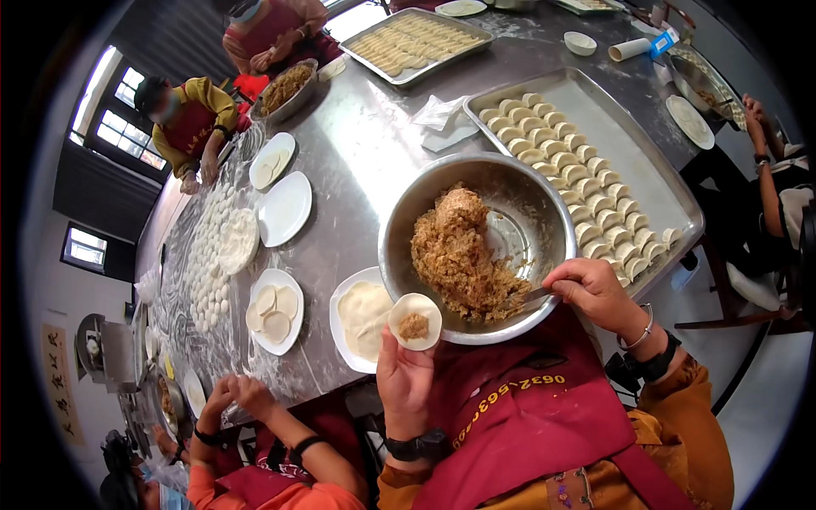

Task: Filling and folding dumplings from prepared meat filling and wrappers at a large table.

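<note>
My left hand holds up a round dumpling wrapper with a lump of brown filling at its middle. My right hand grips the handle of a metal utensil, whose far end reaches into the minced filling. That filling is heaped on the left side of a large steel bowl in front of me. Left of the bowl, partly behind the raised wrapper, a white plate bears more flat wrappers.
A metal tray with rows of folded dumplings lies beyond the bowl to the right. Plates of wrappers and many dough pieces spread across the floured steel table. A co-worker's hands are close on my left; other people sit around.
</note>
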Tool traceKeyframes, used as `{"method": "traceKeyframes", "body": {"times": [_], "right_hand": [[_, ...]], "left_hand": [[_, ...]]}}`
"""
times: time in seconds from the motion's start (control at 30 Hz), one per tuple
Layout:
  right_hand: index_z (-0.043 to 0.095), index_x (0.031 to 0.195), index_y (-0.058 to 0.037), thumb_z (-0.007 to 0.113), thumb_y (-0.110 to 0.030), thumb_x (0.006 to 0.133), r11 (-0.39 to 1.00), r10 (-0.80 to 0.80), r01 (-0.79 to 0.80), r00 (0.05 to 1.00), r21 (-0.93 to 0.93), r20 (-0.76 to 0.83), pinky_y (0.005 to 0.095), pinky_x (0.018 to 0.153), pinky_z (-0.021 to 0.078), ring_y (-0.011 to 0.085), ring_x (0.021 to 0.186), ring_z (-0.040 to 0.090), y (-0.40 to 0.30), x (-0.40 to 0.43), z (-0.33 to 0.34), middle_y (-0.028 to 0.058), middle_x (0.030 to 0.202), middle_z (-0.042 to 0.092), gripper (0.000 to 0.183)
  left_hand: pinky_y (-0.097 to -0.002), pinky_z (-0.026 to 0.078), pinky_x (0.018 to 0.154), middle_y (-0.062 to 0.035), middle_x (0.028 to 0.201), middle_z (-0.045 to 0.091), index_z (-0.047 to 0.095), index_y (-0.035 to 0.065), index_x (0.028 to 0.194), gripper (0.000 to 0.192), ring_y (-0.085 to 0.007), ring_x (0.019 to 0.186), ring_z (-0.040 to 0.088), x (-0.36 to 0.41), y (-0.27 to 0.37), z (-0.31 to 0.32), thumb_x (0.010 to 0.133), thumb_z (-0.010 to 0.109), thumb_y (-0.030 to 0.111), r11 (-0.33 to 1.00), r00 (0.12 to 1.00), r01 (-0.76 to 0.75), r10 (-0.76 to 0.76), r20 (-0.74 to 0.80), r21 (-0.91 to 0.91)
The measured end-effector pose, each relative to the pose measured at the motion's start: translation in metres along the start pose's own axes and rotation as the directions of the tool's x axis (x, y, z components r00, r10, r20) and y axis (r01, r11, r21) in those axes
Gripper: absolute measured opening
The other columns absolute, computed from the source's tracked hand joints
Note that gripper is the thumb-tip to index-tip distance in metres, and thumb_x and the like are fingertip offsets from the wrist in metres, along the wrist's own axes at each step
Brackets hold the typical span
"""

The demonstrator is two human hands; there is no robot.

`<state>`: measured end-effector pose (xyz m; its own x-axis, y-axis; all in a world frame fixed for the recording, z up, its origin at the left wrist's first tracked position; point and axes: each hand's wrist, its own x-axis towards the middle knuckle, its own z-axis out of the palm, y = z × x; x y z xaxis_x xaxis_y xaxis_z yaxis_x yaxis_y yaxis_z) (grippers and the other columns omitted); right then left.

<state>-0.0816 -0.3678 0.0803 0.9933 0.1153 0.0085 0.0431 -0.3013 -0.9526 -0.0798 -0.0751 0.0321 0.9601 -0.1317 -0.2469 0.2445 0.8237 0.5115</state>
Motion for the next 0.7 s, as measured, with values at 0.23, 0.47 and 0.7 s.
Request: {"method": "traceKeyframes", "body": {"times": [0.23,0.47,0.7], "right_hand": [[0.064,0.090,0.0011,0.056,-0.002,0.084,1.000,-0.019,0.020,1.000,-0.019,0.016,0.0235,0.058,0.0465,0.0099,0.063,0.057,0.003,-0.005,0.009,0.0054,0.073,0.062,0.011],[0.063,0.093,0.0016,0.052,-0.005,0.088,0.946,0.186,-0.166,0.981,0.277,-0.047,0.0183,0.053,0.0450,0.0064,0.057,0.055,0.018,-0.014,0.012,0.0037,0.071,0.061,0.015],[0.060,0.095,0.0024,0.052,-0.008,0.090,0.748,0.298,-0.185,0.952,0.637,-0.073,0.0170,0.051,0.0456,0.0077,0.052,0.055,0.015,-0.012,0.014,0.0051,0.067,0.060,0.015]], "left_hand": [[-0.0460,0.038,0.102,-0.0121,0.130,0.049,0.041,0.0027,0.129,0.040,-0.0268,0.120,0.047,-0.001,0.001,0.000,0.096,0.043,0.027,0.999,0.999,0.013,-0.011,0.052,-0.035],[-0.0460,0.041,0.100,-0.0143,0.130,0.048,0.036,0.0018,0.131,0.046,-0.0276,0.121,0.046,0.000,0.002,0.010,0.096,0.043,0.031,0.997,0.998,-0.014,0.009,0.061,0.078],[-0.0474,0.037,0.102,-0.0151,0.136,0.041,0.026,0.0012,0.136,0.060,-0.0290,0.125,0.042,-0.005,0.000,0.022,0.094,0.045,0.039,0.988,0.995,0.008,-0.023,0.093,0.155]]}}
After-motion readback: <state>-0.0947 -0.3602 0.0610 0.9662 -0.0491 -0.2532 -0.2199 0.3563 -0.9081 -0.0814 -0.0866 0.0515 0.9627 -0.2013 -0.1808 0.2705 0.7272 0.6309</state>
